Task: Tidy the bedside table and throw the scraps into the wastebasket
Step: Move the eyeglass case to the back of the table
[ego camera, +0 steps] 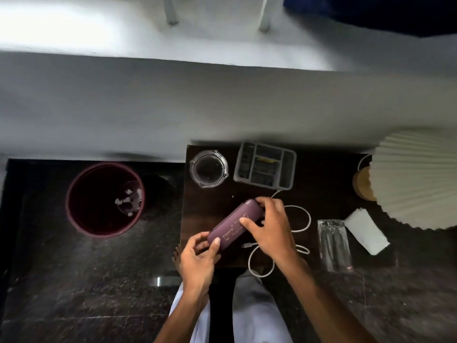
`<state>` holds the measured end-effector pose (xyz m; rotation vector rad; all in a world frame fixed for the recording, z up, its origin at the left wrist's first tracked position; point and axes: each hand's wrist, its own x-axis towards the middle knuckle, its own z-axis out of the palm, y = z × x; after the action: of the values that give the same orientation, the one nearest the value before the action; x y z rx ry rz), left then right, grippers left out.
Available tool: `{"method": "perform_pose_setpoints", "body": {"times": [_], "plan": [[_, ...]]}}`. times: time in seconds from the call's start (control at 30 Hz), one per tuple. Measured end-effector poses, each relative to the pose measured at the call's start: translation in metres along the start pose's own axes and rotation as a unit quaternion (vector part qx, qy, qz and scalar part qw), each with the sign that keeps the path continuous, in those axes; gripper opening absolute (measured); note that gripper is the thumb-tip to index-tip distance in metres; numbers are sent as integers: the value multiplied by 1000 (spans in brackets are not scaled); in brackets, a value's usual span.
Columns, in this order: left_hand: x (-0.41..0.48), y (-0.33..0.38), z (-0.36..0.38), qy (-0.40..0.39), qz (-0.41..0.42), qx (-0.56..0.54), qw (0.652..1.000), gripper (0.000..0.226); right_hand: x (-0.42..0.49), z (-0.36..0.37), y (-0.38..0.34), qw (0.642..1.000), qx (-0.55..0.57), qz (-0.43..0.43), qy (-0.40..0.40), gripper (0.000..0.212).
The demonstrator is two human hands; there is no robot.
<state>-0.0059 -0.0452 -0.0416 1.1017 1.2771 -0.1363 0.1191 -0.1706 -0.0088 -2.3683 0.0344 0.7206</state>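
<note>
A purple oblong case point(235, 220) with pale lettering is held over the front left of the dark bedside table point(321, 194). My left hand point(197, 258) grips its near end and my right hand point(268, 225) grips its far end. A maroon wastebasket point(81, 219) stands on the floor to the left of the table, with white scraps point(126, 200) inside. A white folded paper point(366, 231) lies at the table's right, by the lamp.
On the table stand a glass ashtray point(209, 168), a grey compartment organizer point(265, 165), a clear drinking glass point(333, 246), a loose white cable point(300, 226) and a pleated lamp shade point(418, 179) on a wooden base point(362, 183). A white wall runs behind. The floor is dark stone.
</note>
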Motion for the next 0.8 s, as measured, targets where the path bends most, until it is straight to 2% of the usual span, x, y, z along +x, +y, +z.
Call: {"method": "perform_pose_setpoints", "body": {"times": [0.2, 0.47, 0.6, 0.8], "plan": [[-17, 11, 34, -28, 47, -28, 998, 28, -28, -39, 22, 994, 52, 25, 94, 54], [-40, 33, 123, -70, 133, 50, 987, 20, -7, -96, 71, 971, 99, 114, 187, 50], [-46, 39, 152, -112, 171, 126, 971, 35, 8, -107, 89, 964, 77, 138, 212, 55], [-44, 31, 170, -185, 166, 176, 952, 50, 21, -109, 102, 962, 66, 162, 210, 58]]}}
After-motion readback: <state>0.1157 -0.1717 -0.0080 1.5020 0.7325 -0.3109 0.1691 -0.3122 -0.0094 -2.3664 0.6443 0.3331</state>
